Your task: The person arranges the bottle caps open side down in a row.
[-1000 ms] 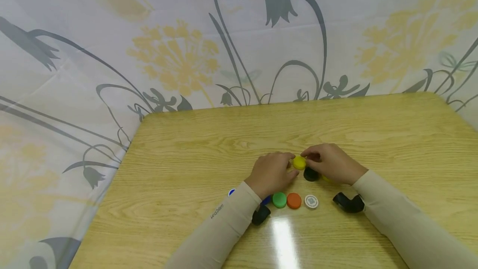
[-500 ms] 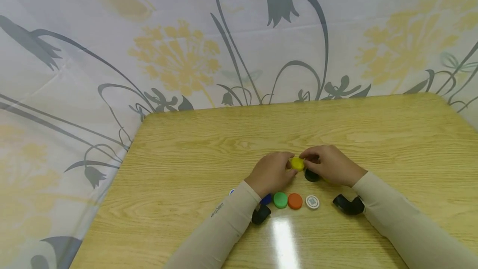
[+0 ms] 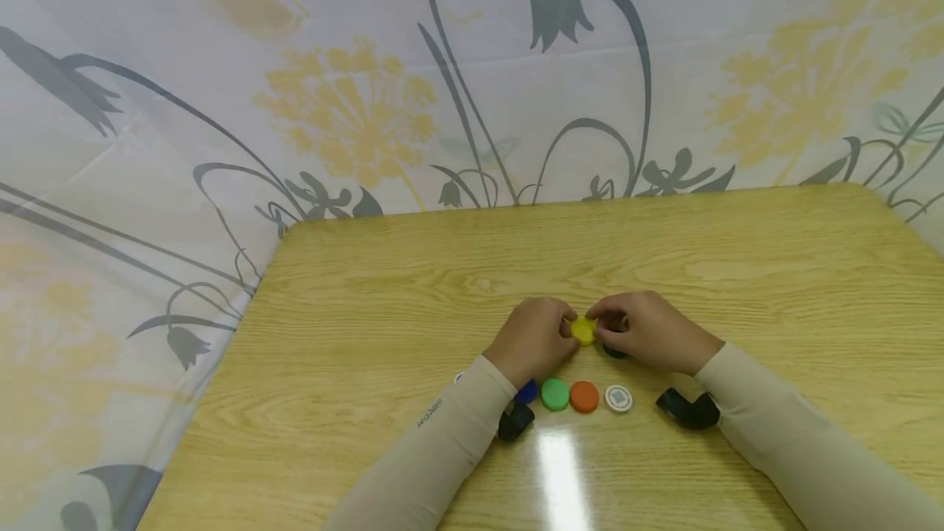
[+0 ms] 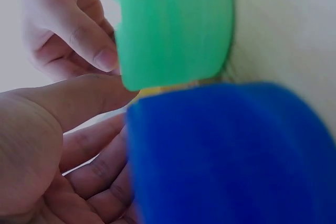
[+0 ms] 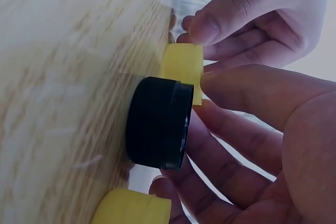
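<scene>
A yellow bottle cap (image 3: 583,331) lies between my two hands on the table. My left hand (image 3: 533,340) pinches it from the left with thumb and fingers. From the other side my right hand (image 3: 656,332) holds it, the thumb on its edge in the right wrist view. A black cap (image 5: 152,124) stands close beside the yellow one, partly under the right hand. A second yellow cap (image 5: 131,208) shows at the bottom of the right wrist view; the right hand hides it from the head camera.
Nearer the body, a blue cap (image 3: 526,392), a green cap (image 3: 555,394), an orange-red cap (image 3: 584,397) and a white cap (image 3: 618,398) form a row. The left sleeve mostly covers another blue-and-white piece (image 3: 459,378). Black devices (image 3: 687,409) sit by both wrists. A patterned cloth (image 3: 472,88) hangs behind the table.
Both hands have shifted the yellow cap slightly left and toward the body. The right hand now covers more of the black cap, and the second yellow cap has gone out of sight beneath it.
</scene>
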`<action>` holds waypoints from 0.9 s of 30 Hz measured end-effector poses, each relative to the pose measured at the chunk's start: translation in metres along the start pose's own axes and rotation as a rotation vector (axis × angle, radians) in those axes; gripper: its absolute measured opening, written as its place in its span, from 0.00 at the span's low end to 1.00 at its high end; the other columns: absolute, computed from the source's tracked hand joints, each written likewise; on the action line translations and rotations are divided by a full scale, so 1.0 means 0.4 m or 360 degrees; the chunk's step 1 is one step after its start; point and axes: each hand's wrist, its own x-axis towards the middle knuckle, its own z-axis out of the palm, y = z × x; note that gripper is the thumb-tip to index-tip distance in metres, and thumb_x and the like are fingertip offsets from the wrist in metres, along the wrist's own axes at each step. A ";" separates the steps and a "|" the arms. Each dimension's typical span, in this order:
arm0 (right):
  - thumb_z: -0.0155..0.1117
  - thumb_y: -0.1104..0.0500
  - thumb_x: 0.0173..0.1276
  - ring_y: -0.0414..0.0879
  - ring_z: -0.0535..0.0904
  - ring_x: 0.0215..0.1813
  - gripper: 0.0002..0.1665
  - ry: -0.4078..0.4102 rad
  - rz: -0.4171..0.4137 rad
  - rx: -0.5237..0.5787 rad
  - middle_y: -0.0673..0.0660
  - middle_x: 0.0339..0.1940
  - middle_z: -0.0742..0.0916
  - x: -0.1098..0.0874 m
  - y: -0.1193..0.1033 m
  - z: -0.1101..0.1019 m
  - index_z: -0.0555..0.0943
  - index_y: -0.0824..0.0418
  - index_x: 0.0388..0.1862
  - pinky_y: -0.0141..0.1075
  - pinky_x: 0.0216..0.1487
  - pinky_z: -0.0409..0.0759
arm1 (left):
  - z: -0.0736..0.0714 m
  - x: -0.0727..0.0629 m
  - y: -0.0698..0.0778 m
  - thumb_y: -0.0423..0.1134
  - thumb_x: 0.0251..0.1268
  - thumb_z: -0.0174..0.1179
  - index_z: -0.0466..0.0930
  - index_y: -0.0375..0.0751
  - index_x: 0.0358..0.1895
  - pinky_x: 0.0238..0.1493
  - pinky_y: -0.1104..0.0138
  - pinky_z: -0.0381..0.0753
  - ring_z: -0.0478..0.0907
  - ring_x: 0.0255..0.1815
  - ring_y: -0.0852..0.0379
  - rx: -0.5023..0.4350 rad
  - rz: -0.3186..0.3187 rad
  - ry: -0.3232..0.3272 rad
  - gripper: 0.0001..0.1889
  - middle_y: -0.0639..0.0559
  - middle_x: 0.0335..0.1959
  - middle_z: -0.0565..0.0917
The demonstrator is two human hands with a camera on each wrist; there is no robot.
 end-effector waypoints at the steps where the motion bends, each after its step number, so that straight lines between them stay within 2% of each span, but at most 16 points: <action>1: 0.66 0.63 0.68 0.39 0.83 0.39 0.14 -0.0001 -0.0003 0.0001 0.51 0.37 0.89 -0.001 -0.001 0.000 0.85 0.66 0.51 0.36 0.42 0.83 | -0.001 0.000 0.000 0.38 0.64 0.68 0.86 0.40 0.54 0.38 0.76 0.76 0.77 0.31 0.67 0.0002 -0.0002 -0.0001 0.16 0.58 0.33 0.86; 8: 0.67 0.63 0.68 0.39 0.83 0.40 0.15 -0.0001 -0.0001 0.0015 0.50 0.37 0.88 -0.003 -0.003 0.000 0.84 0.66 0.52 0.38 0.43 0.83 | 0.001 0.002 -0.001 0.38 0.64 0.68 0.86 0.41 0.53 0.38 0.76 0.77 0.77 0.31 0.68 -0.0014 -0.0003 0.0007 0.15 0.58 0.32 0.86; 18: 0.70 0.64 0.65 0.40 0.82 0.39 0.16 0.0029 0.0014 0.0021 0.50 0.35 0.88 -0.005 -0.004 -0.004 0.84 0.66 0.51 0.36 0.42 0.82 | 0.002 0.003 -0.003 0.38 0.66 0.66 0.86 0.40 0.54 0.35 0.77 0.77 0.81 0.33 0.67 -0.0060 0.0046 0.0052 0.14 0.55 0.35 0.89; 24: 0.69 0.66 0.64 0.41 0.82 0.39 0.16 0.0062 0.0005 0.0007 0.51 0.36 0.88 -0.005 -0.002 -0.003 0.84 0.67 0.51 0.35 0.41 0.82 | 0.000 0.002 0.002 0.37 0.67 0.66 0.85 0.40 0.54 0.39 0.78 0.79 0.83 0.38 0.65 -0.0062 0.0041 0.0065 0.14 0.54 0.39 0.89; 27: 0.70 0.67 0.64 0.41 0.83 0.39 0.16 0.0063 0.0005 0.0011 0.51 0.36 0.88 -0.005 0.001 -0.002 0.84 0.67 0.51 0.34 0.41 0.82 | 0.001 0.004 0.002 0.35 0.67 0.65 0.85 0.40 0.54 0.39 0.78 0.78 0.83 0.37 0.65 -0.0044 0.0052 0.0055 0.14 0.54 0.39 0.89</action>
